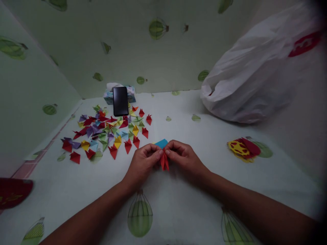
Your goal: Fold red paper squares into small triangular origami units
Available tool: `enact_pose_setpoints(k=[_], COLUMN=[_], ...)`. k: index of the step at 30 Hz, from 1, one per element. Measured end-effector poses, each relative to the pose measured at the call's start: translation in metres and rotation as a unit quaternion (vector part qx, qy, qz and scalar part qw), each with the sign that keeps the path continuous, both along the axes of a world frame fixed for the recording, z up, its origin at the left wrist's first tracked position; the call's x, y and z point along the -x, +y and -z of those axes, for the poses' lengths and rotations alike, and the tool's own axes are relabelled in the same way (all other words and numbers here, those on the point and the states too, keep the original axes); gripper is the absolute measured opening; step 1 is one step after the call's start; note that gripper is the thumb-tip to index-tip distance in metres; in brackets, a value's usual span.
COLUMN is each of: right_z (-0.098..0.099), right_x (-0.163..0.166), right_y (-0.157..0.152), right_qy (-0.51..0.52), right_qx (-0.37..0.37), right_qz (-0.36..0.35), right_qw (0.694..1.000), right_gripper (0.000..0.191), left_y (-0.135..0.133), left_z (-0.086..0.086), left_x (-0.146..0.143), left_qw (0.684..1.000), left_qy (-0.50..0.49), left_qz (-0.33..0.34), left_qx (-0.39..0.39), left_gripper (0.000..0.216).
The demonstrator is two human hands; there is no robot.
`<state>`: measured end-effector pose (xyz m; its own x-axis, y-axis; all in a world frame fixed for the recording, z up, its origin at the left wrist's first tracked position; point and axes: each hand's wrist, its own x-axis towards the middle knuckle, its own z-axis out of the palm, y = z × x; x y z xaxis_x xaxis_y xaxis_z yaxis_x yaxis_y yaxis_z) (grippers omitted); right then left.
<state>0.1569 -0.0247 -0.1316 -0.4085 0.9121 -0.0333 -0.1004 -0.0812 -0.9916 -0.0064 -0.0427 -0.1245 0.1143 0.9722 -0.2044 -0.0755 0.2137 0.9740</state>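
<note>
Head view: left hand and right hand close together above table, thumbs and forefingers pinched on red folded paper, its two points hanging down between them. Blue paper just beyond fingertips. Many colored folded papers scattered left; phone leaning on tissue box behind. White bag far right.

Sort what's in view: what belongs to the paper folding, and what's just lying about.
Belongs, it seems:
red folded paper, in left hand and right hand
blue paper
multicoloured origami pieces

Likely lying about:
black smartphone
tissue box
white plastic bag
red and yellow cutouts
</note>
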Motion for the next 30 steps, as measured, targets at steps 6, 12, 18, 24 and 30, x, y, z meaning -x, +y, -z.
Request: enact_pose_setpoints(k=[6,12,18,24,30], right_z=[0.0012,0.0007,0.0006,0.0010,0.0012], right_x=[-0.0011,-0.0004,-0.0010,-0.0021,-0.0013], right_y=[0.0002,0.0003,-0.0001,0.0007,0.0006], right_qy=[0.014,0.016,0.007,0.002,0.003], right_qx=[0.005,0.008,-0.011,-0.024,-0.019], right_qz=[-0.007,0.000,-0.017,-0.012,-0.003], right_qw=[1.000,1.000,1.000,1.000,1.000], right_gripper=[0.017,0.018,0.019,0.021,0.021], left_y=[0.0006,-0.0004,-0.0008,-0.0015,-0.0024], left_z=[-0.0015,-0.0034,-0.0020,-0.0018,-0.0044], left_x=[0.0010,-0.0005,0.0011,0.0012,-0.0007], left_qw=[1.000,0.999,0.999,1.000,0.999], left_qy=[-0.002,0.024,0.024,-0.001,0.038], left_qz=[0.017,0.001,0.011,0.019,0.003], left_qx=[-0.005,-0.021,-0.038,-0.012,-0.037], left_gripper=[0.025,0.024,0.022,0.023,0.022])
